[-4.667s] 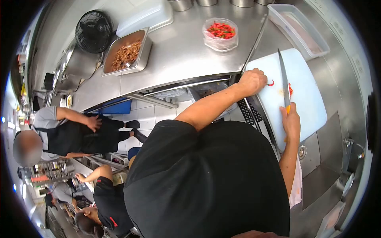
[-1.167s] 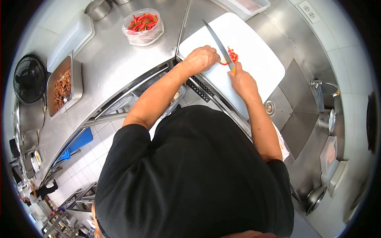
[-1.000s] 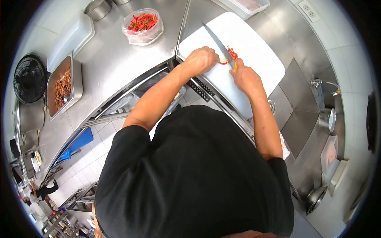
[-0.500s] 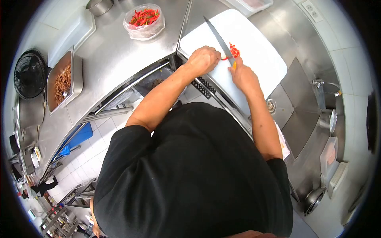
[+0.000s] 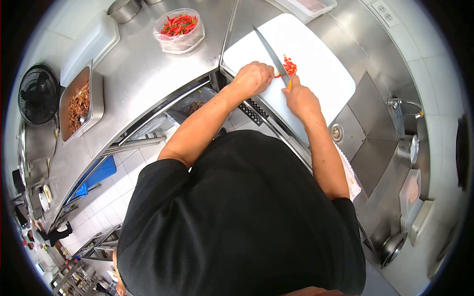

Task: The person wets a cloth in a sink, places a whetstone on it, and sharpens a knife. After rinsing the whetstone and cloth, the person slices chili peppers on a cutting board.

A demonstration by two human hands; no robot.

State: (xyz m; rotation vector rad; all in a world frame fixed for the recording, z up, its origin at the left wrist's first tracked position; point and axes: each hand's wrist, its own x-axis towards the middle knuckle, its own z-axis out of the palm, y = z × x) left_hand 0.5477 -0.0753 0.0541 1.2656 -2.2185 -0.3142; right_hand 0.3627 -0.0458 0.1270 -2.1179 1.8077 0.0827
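Note:
A white cutting board (image 5: 323,81) lies at the counter corner, partly over the sink. My right hand (image 5: 302,101) grips the yellow handle of a long kitchen knife (image 5: 268,48), its blade angled up and left across the board. With curled fingers, my left hand (image 5: 253,79) steadies a red chili pepper (image 5: 277,76) against the blade's left side; only a small end of it shows. Just right of the blade sits a small pile of chopped red chili (image 5: 290,66).
A plastic-lined tub of whole red chilies (image 5: 178,25) stands on the steel counter (image 5: 143,69). Farther left are a metal pan of shredded brown food (image 5: 79,106) and a black fan (image 5: 37,93). To the right is a sink with a faucet (image 5: 395,102).
The knife and both hands stay in nearly the same place, with only a slight shift of the whole view. The chopped chili now sits closer against the blade near the handle.

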